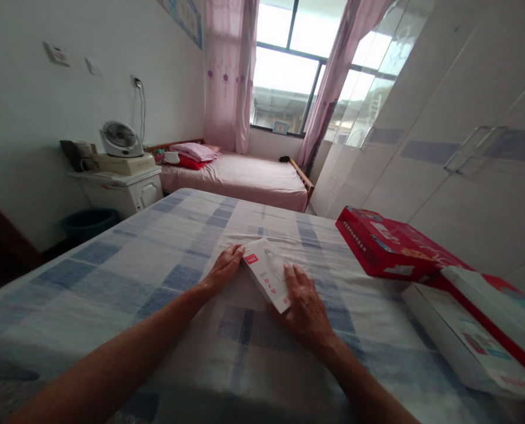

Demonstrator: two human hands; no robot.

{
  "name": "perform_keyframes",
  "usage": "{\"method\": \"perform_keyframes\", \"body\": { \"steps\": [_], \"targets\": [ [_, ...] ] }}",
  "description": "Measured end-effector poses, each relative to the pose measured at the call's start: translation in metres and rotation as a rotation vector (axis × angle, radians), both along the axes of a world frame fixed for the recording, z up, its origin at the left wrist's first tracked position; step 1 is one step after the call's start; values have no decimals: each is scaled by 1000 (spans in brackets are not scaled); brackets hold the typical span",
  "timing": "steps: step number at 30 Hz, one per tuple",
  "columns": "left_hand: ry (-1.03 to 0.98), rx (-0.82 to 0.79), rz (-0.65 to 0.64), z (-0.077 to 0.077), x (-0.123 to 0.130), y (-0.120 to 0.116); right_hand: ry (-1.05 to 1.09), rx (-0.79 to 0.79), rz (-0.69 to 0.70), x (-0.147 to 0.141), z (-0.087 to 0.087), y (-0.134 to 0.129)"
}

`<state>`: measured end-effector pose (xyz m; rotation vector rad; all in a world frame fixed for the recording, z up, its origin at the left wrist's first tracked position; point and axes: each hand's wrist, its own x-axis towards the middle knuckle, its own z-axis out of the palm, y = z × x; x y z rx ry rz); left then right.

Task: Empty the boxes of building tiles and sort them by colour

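Observation:
A small white cardboard box (266,274) with a red label and a pale printed picture lies tilted over the checked bedspread in front of me. My left hand (225,268) pinches its far left corner with the fingertips. Around the near right side, my right hand (304,306) grips the box, its fingers resting on the printed face and its thumb hidden beneath. The white and blue checked bedspread (174,282) spreads under both hands.
To the right sit a large red box (377,241) and a long white box (469,341). Wardrobe doors (421,135) rise behind them. Further back are a pink bed (245,176) and a small fan (120,139) on a white cabinet (134,191); a dark bin (90,222) stands nearby.

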<state>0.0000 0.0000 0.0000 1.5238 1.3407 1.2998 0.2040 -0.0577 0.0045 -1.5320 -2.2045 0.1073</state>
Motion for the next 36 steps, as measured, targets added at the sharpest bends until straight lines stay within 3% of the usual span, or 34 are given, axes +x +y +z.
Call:
{"method": "perform_keyframes", "body": {
  "steps": [6,11,14,21,25,28,32,36],
  "targets": [
    [-408,-62,69,-18,4,4,66,35,-41,-8,16,7],
    [-743,-219,-296,-5,17,-7,194,28,-40,-38,34,12],
    [-796,-240,-384,9,20,-14,283,-32,-25,-60,38,16],
    [-917,-291,-141,18,-16,-17,528,-137,178,-77,34,25],
    [-980,-316,-8,24,-61,-20,629,-120,143,-61,23,31],
    [-905,-292,120,31,-103,-26,655,-92,63,-45,11,36],
    [-730,-294,301,42,-156,-41,696,-171,-17,-28,0,41],
    [-464,-408,380,51,-188,-56,700,-249,-73,-25,-2,42]
  ]
}}
